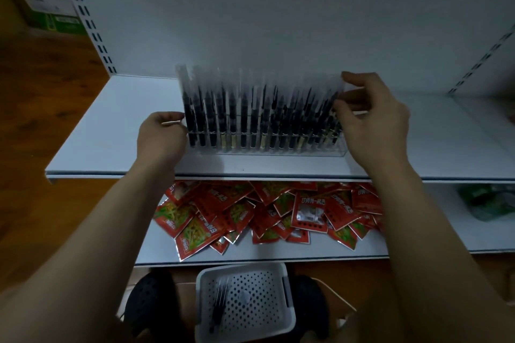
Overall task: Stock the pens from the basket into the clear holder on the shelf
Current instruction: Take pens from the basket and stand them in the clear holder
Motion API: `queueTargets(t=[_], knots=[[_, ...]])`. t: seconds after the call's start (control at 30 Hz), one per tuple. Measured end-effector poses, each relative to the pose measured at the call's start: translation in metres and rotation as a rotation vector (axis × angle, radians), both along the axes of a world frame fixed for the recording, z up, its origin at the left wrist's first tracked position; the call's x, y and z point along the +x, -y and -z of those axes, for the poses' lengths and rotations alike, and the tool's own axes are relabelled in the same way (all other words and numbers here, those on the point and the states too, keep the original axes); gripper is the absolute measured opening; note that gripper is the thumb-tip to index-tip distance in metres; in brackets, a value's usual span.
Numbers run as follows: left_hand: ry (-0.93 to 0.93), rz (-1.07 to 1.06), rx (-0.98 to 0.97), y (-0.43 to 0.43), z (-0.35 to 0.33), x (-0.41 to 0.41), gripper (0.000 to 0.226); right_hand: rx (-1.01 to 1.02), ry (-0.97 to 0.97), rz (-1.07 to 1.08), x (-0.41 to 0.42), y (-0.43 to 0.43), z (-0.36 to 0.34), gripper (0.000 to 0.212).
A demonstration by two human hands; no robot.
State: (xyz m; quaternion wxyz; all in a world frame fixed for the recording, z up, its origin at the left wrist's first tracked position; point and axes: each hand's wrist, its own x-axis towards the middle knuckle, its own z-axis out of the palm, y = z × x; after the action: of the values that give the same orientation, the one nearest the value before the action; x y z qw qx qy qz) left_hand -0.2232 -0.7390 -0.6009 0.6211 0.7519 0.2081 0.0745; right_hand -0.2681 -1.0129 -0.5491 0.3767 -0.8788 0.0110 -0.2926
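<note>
A clear holder [341,151] stands on the white shelf [111,131], packed with several black pens [242,117] in clear sleeves standing upright. My left hand [160,136] is at the holder's left end, its fingers curled against the leftmost pens. My right hand [370,117] is at the right end, thumb and fingers pinching the tops of the rightmost pens. Below, near the floor, a white perforated basket [288,303] holds a few black pens [218,303] lying along its left side.
The lower shelf [306,253] carries a heap of red snack packets [250,211] and a green bag [485,200] at the right. Slotted uprights [83,11] frame the shelf. Boxes [47,8] stand at the far left on a wooden floor. Black shoes [150,303] flank the basket.
</note>
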Motion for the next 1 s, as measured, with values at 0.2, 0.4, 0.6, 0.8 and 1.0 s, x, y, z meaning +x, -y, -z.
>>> queueTargets(t=[0.2, 0.4, 0.6, 0.8, 1.0], knots=[[0.017, -0.007, -0.013, 0.006, -0.002, -0.016, 0.027, -0.294, -0.341, -0.129, -0.023, 0.001, -0.004, 0.069], [0.075, -0.020, -0.012, 0.017, 0.002, -0.060, 0.032, -0.115, -0.336, -0.112, -0.054, -0.017, 0.007, 0.083], [0.046, 0.128, 0.104, 0.020, 0.034, -0.123, 0.023, -0.132, -0.530, -0.247, -0.089, -0.046, 0.038, 0.068], [-0.156, 0.323, 0.256, -0.002, 0.084, -0.164, 0.011, -0.232, -0.838, -0.428, -0.111, -0.077, 0.100, 0.039], [-0.566, 0.397, 0.299, -0.019, 0.173, -0.221, 0.017, -0.208, -1.183, -0.448, -0.141, -0.092, 0.192, 0.045]])
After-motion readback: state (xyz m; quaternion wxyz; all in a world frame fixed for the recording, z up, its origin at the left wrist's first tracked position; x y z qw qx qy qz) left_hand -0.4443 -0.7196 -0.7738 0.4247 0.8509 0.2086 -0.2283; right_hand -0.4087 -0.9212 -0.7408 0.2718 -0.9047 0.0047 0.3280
